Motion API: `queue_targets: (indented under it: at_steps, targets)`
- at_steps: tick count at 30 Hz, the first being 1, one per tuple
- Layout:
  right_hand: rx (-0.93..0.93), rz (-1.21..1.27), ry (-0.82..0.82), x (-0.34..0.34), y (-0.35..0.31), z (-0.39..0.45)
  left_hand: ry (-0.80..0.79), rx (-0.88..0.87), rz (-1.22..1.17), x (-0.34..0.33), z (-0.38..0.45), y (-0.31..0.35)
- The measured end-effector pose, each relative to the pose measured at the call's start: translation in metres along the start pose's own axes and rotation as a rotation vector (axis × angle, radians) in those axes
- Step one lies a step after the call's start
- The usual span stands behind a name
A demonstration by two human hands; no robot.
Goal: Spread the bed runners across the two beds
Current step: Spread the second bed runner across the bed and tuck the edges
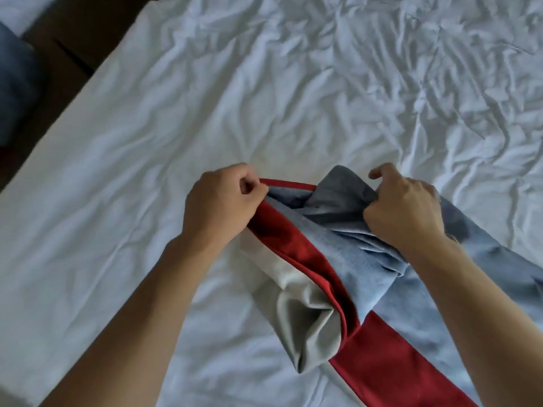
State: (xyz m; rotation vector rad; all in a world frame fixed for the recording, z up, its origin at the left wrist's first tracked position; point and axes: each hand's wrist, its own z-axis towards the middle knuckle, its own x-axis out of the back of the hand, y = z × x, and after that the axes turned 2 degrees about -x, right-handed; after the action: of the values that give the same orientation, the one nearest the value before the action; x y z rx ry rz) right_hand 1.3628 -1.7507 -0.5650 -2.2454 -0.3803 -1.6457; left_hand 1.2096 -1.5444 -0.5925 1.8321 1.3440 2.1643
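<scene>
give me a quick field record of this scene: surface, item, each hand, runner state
surface: bed with a wrinkled white sheet
item: bed runner, blue-grey with red band and grey backing
left hand: pinches the runner's red edge
right hand: grips bunched blue cloth
runner state: bunched and folded, not yet spread, lying on the sheet

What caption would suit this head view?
Both hands, left and right, grip a bunched red, grey and blue bed runner over a wrinkled white bed.

Head camera looks steeply down, close over the bed point(147, 142).
</scene>
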Motion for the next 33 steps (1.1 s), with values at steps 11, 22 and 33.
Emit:
queue_targets:
  at_steps: [11,22,33]
  targets:
    - [0.008,-0.034,-0.054,-0.014,-0.018,0.004,-0.351,-0.302,0.394,-0.077,0.063,0.038]
    - [0.103,0.123,0.236,0.001,-0.071,0.051,-0.199,-0.003,0.343,-0.007,0.076,-0.057]
    - [0.179,-0.152,-0.045,-0.032,-0.141,0.058,-0.232,0.143,0.435,0.067,0.073,-0.145]
